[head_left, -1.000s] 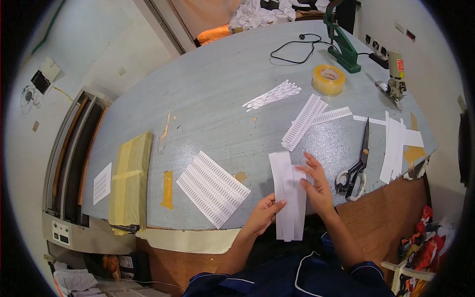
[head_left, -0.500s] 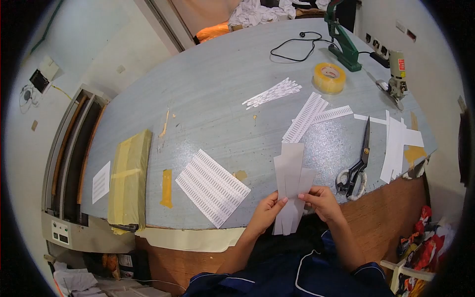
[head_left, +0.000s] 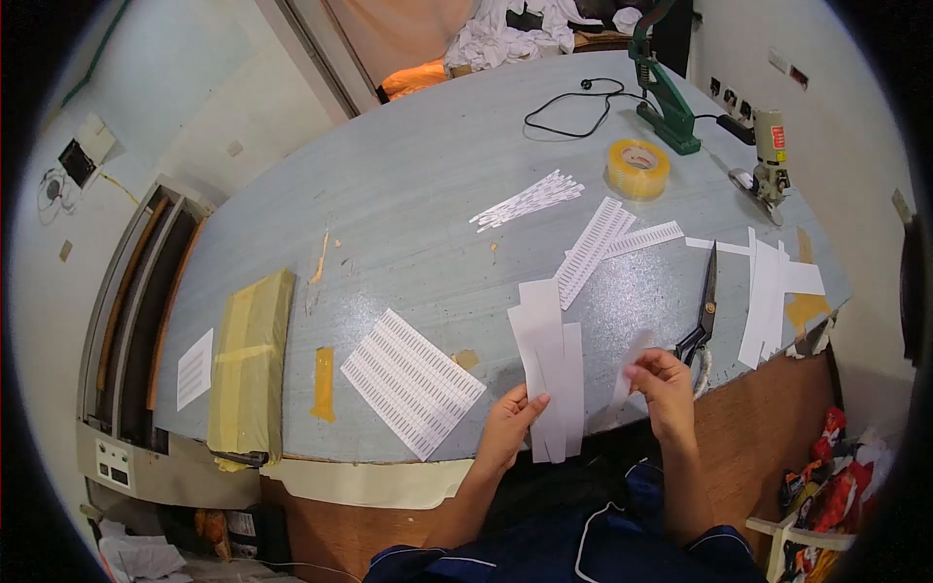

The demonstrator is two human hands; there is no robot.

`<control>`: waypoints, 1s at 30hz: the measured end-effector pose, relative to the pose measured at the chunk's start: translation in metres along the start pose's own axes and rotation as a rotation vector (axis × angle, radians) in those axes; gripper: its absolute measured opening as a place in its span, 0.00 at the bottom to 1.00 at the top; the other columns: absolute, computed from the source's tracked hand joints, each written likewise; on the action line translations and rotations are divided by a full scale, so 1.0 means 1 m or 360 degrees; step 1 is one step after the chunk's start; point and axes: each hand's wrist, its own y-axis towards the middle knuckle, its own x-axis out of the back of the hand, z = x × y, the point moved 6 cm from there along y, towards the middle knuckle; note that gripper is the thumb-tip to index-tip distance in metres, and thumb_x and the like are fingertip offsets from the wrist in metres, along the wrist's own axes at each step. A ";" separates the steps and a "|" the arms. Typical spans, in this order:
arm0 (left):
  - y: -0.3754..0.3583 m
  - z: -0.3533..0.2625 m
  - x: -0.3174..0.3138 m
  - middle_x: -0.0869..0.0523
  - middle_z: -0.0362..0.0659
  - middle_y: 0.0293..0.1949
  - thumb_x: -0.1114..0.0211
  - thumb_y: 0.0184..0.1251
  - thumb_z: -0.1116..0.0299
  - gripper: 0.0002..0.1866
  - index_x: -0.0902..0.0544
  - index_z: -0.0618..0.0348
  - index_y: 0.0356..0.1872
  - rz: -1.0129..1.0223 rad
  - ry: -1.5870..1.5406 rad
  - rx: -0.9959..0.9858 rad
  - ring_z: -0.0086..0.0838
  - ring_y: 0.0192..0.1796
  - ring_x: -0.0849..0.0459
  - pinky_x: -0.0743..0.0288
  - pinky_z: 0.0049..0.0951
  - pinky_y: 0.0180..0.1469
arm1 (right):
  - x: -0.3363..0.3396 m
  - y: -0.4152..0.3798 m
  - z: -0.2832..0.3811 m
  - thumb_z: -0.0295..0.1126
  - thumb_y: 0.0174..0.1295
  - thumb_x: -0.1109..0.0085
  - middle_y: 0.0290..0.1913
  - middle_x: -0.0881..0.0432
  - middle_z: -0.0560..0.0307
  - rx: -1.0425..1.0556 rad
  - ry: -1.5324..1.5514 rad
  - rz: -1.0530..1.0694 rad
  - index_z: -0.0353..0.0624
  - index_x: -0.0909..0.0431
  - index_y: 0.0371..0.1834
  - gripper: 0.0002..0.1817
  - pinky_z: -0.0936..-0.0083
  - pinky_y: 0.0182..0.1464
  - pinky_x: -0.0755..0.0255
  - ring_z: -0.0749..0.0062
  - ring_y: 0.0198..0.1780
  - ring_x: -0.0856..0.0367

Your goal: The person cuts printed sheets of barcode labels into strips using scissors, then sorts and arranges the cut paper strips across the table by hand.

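Observation:
Several plain white paper strips (head_left: pixel 546 340) are pinched, overlapping, between the thumb and fingers of my left hand (head_left: pixel 509 426) at the table's front edge. My right hand (head_left: pixel 669 391), a little to the right, is closed on a single paper strip (head_left: pixel 630 367), blurred by motion and apart from the others. Just beyond that hand lie black-handled scissors (head_left: pixel 708 309), their handles partly hidden by it. Printed strips (head_left: pixel 595 251) lie on the table past the held bundle. To the left rests a printed sheet (head_left: pixel 413 384) with rows of small marks.
A fan of narrow strips (head_left: pixel 530 199) and a tape roll (head_left: pixel 639 170) lie farther back. A green press (head_left: pixel 666 107) and a handheld cutting machine (head_left: pixel 772 165) stand at the right. White paper offcuts (head_left: pixel 766 301) sit near the right edge; a taped yellow package (head_left: pixel 251 364) is left.
My right hand has moved right, away from the bundle, with one strip in it. My left hand keeps the other strips, shifted slightly left. The camera view has tilted slightly.

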 end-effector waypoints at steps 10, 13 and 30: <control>-0.005 0.008 -0.011 0.15 0.44 0.45 0.36 0.64 0.73 0.16 0.23 0.65 0.53 -0.0010 0.0006 -0.0116 0.21 0.46 0.19 0.27 0.22 0.51 | -0.047 -0.019 -0.020 0.27 0.56 0.36 0.28 0.19 0.64 0.0124 -0.0723 0.0140 0.37 0.19 0.34 0.05 0.86 0.32 0.33 0.88 0.29 0.27; -0.007 0.014 -0.016 0.15 0.43 0.45 0.37 0.65 0.73 0.16 0.23 0.64 0.53 0.0112 -0.0143 0.0012 0.21 0.46 0.19 0.27 0.22 0.51 | -0.043 -0.019 -0.028 0.26 0.57 0.37 0.27 0.20 0.65 0.0167 -0.0657 0.0095 0.36 0.19 0.34 0.06 0.86 0.29 0.34 0.88 0.26 0.29; -0.019 0.010 -0.029 0.16 0.41 0.42 0.40 0.68 0.70 0.13 0.22 0.66 0.50 0.0003 0.0145 -0.0191 0.18 0.41 0.20 0.27 0.19 0.44 | -0.046 -0.030 -0.020 0.26 0.55 0.34 0.22 0.26 0.68 0.0252 -0.0757 0.0084 0.40 0.25 0.46 0.16 0.89 0.24 0.39 0.90 0.22 0.34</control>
